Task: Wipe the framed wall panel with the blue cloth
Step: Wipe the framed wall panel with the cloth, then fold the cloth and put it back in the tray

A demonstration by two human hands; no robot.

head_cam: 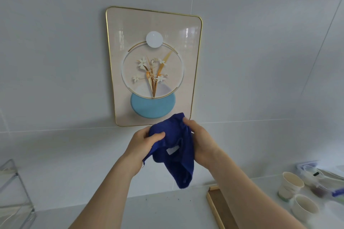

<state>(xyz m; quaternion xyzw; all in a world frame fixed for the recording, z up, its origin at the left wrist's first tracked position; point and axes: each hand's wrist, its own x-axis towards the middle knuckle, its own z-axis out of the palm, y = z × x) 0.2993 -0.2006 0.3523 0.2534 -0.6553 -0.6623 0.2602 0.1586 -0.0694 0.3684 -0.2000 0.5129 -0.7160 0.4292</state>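
A framed wall panel [119, 72] hangs on the pale tiled wall, beige with a thin gold rim, a flower picture in a ring, a white disc above and a light blue disc below. Just under its lower right corner both hands hold a dark blue cloth [178, 158], bunched, with a white label showing and one end hanging down. My left hand [143, 143] pinches the cloth's left edge. Gripping the right side is my right hand [199, 141]. The cloth's top overlaps the panel's bottom edge in view; contact with the panel cannot be told.
A white counter [167, 210] runs below the wall. A wooden tray [219, 208] lies on it at the right, with two paper cups [292, 186] and a clear plastic container [320, 178] further right. A clear acrylic stand [13, 191] sits at the far left.
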